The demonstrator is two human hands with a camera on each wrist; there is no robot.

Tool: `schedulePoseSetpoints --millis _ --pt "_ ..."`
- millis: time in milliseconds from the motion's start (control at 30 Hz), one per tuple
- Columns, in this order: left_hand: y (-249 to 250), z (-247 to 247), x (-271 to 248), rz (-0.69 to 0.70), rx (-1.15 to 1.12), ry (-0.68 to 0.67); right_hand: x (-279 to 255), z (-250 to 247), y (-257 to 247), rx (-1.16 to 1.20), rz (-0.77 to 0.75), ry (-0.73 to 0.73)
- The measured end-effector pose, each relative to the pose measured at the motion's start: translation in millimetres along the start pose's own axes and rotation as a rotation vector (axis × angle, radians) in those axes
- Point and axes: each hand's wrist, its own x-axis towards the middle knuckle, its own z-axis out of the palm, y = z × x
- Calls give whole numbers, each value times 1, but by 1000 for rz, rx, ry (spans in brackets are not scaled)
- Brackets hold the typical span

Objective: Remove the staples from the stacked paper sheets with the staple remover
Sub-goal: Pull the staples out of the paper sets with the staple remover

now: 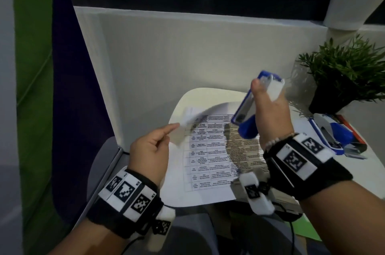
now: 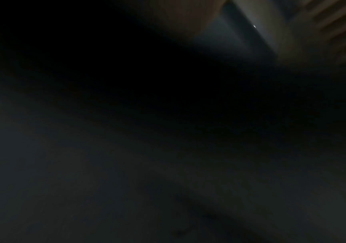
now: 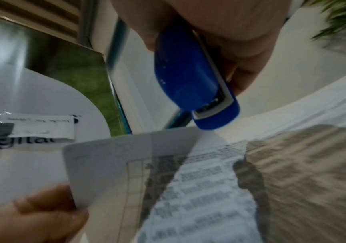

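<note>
Stacked white paper sheets [image 1: 208, 161], printed with a table, lie on the white round-edged surface [image 1: 208, 94] in front of the person. Their far left corner [image 1: 183, 123] is lifted, pinched between the thumb and fingers of the left hand [image 1: 151, 150]. The right hand [image 1: 270, 117] is clenched round a blue-and-white staple remover [image 1: 246, 109], held in the air over the far side of the sheets. The tool's long axis is tilted, with its blue nose pointing down and leftward at the raised corner, near it but apart. Closing that gap looks to be the right hand's job. No staple can be made out, and the left wrist view is dark. A second blue-and-white stapler [image 1: 329, 136] lies beside a green potted plant [image 1: 341, 75].
</note>
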Motion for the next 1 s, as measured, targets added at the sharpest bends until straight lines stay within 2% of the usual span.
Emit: schedulePoseSetpoints --millis 167,267,433,567,667,800,1000 --pt "-21 -1 -2 130 180 -158 -2 -22 51 -186 217 47" --pt "-21 -3 -4 194 247 -180 -4 -26 56 -163 245 53" --pt "-16 -3 -3 164 295 -160 -8 -31 59 -211 180 -19" --pt "-1 -3 0 -85 47 -83 -14 -25 39 -98 63 18" --pt "3 -4 3 -167 -55 -59 -12 -12 8 80 -47 38" --pt "8 -1 -1 -176 -35 -62 -4 14 -20 87 -202 -85" --pt "16 -1 -5 -91 70 -82 0 48 -25 35 -201 -267"
